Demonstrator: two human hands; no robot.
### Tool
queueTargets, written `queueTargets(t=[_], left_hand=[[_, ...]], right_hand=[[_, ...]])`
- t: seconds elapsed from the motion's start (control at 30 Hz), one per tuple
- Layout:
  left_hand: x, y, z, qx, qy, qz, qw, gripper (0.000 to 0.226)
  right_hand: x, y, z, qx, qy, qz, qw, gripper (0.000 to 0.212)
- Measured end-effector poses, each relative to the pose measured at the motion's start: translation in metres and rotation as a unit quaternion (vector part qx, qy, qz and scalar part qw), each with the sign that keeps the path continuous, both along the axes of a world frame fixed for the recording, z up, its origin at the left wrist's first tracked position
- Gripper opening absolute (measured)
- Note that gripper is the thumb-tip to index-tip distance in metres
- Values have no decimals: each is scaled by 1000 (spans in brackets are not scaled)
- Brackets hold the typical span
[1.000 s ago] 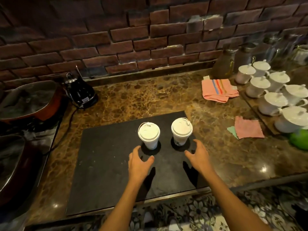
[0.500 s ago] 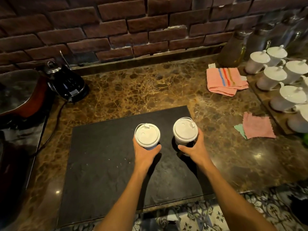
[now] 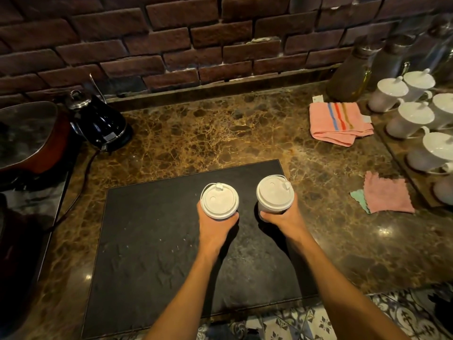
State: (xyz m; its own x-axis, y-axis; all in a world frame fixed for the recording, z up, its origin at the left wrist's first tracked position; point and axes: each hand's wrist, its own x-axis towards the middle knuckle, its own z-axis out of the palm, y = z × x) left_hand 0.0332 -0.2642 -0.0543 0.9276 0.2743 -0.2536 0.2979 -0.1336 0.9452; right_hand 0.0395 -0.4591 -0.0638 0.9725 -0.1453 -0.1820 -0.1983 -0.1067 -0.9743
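Two white paper cups with white plastic lids are over a black mat on the marble counter. My left hand grips the left cup from the near side, fingers wrapped round its body. My right hand grips the right cup the same way. Both cups are upright; their bodies are mostly hidden under the lids and my fingers. Whether they still touch the mat I cannot tell.
A black electric kettle and a red pot stand at the left. A striped pink cloth, a small pink cloth, several lidded white cups on a tray and glass bottles occupy the right. A brick wall backs the counter.
My two open hands moved forward from the mat's middle and closed round the two cups. The camera has moved closer and looks further down.
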Motion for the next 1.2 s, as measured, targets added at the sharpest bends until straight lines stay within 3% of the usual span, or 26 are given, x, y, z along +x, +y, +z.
queueTargets(t=[0.13, 0.53, 0.73, 0.83, 0.97, 1.13, 1.2], left_hand=[[1, 3, 12, -1, -12, 13, 1000, 84], [-22, 59, 62, 41, -76, 83, 993, 80], [-57, 105, 90, 17, -124, 151, 981, 98], [-85, 140, 100, -4, -132, 190, 973, 105], [-139, 192, 114, 45, -167, 246, 954, 93], [-240, 260, 128, 52, -191, 329, 923, 90], [-286, 286, 131, 54, -199, 365, 908, 92]], right_hand=[[3, 5, 10, 32, 0, -2, 999, 83], [15, 52, 72, -26, -68, 104, 992, 100], [3, 106, 105, -7, -102, 176, 979, 99], [-10, 143, 119, -4, -121, 226, 967, 94], [-41, 204, 132, 2, -144, 292, 946, 94], [-109, 296, 155, 0, -172, 379, 909, 85], [-149, 331, 159, 11, -164, 408, 898, 92]])
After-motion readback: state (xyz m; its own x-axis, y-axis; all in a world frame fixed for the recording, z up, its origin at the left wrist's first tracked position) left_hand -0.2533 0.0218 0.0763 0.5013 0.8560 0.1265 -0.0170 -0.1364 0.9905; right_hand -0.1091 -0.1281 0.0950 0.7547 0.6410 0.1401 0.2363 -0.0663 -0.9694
